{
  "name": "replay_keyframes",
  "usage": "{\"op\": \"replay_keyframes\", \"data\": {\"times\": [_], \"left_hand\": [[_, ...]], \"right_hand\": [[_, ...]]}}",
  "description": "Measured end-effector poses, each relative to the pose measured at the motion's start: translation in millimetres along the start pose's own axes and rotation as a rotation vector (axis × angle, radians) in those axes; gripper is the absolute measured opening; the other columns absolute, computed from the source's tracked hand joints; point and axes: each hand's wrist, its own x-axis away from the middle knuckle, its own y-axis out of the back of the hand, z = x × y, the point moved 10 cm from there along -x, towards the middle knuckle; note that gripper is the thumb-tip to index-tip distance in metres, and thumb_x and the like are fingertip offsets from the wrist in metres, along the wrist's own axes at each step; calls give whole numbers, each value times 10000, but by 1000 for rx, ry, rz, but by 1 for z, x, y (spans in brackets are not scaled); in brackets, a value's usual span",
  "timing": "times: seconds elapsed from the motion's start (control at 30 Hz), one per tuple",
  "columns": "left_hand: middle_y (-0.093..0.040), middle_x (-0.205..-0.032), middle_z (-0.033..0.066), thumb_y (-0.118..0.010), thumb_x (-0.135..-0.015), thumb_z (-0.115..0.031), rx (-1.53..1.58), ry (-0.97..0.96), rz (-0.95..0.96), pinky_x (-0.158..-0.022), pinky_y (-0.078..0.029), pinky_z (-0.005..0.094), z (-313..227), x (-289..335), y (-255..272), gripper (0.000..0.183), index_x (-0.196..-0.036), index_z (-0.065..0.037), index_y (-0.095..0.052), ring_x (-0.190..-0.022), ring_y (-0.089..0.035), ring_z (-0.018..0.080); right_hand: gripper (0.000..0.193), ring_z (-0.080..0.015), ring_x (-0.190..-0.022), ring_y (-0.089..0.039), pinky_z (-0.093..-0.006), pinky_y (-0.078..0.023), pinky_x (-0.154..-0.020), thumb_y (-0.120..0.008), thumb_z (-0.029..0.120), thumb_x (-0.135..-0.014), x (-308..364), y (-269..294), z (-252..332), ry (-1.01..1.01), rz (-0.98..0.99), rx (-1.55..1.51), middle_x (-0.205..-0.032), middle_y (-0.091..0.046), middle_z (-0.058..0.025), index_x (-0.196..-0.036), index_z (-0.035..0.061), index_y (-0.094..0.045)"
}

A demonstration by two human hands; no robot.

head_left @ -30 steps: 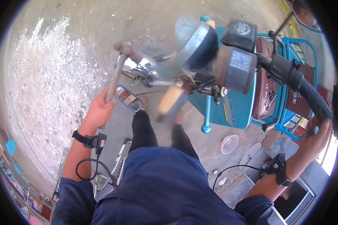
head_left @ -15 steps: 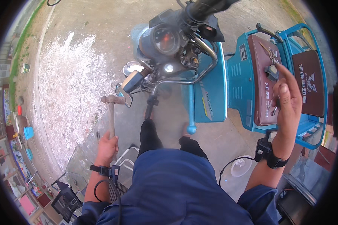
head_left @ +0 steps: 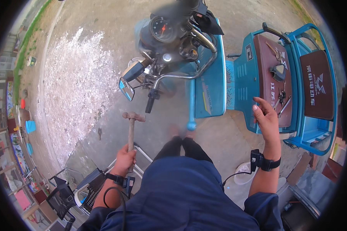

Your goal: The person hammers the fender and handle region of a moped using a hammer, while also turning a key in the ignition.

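My left hand [head_left: 124, 158] is wrapped round the wooden handle of a hammer [head_left: 131, 133], whose rusty head points up and away from me. Just beyond it is the black grip [head_left: 150, 104] of a motorcycle handlebar, apart from the hammer. My right hand [head_left: 267, 120] holds nothing that I can see, its thumb and index finger stretched out and apart. It hovers by the near edge of a maroon seat [head_left: 266, 81] on a blue three-wheeler. On that seat lie a dark block-shaped part [head_left: 277, 72], a long-handled tool [head_left: 273, 50] and a wrench [head_left: 284, 107].
The motorcycle's round gauge [head_left: 162, 29] and mirror [head_left: 126, 89] stand ahead. A blue body panel [head_left: 214, 92] lies between it and the seat. A white bucket [head_left: 244, 173] is by my right forearm. Chairs [head_left: 61, 196] stand at the lower left. A small tool [head_left: 100, 133] lies on the ground.
My right hand has moved left and nearer me, off the seat and its tools. The hammer in my left hand has shifted right, toward the handlebar grip. My feet have come closer together.
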Motion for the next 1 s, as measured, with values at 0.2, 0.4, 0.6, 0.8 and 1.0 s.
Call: {"op": "replay_keyframes", "data": {"times": [0.2,0.4,0.6,0.8,1.0], "left_hand": [[-520,-643,-6,-566,-939,-79,33,25,-22,-430,-417,257,5,7,-22,95,-1017,-25,-555,-473,-501,94],[-521,-646,-11,-563,-936,-81,135,57,-89,-427,-420,255,17,24,-41,96,-1025,-45,-552,-472,-505,95],[-521,-655,-5,-555,-938,-75,274,129,-205,-414,-422,255,29,49,-86,80,-1014,-53,-543,-478,-510,97],[-520,-668,3,-564,-927,-76,374,172,-243,-400,-430,266,45,68,-143,52,-950,-66,-518,-464,-499,101],[-520,-666,6,-555,-917,-62,389,209,-241,-400,-434,270,53,85,-168,86,-998,-62,-528,-461,-500,105]], "right_hand": [[420,-71,-677,-530,-221,-424,-596,-714,235,-940,-14,-22,0,10,87,-29,-798,-568,5,-1267,-11,-624],[397,-79,-714,-561,-227,-438,-598,-722,172,-917,-40,-40,-8,-45,239,-202,-861,-605,-3,-1267,9,-627],[398,-76,-855,-574,-228,-461,-648,-741,117,-872,-79,-57,-3,-16,440,-290,-974,-633,-14,-1247,26,-646],[353,-83,-809,-617,-227,-468,-620,-705,111,-902,-112,-103,27,251,622,-54,-940,-634,-10,-1231,5,-633],[365,-76,-779,-589,-231,-473,-643,-714,98,-886,-136,-146,46,328,603,-98,-948,-626,-14,-1228,0,-636]]}}
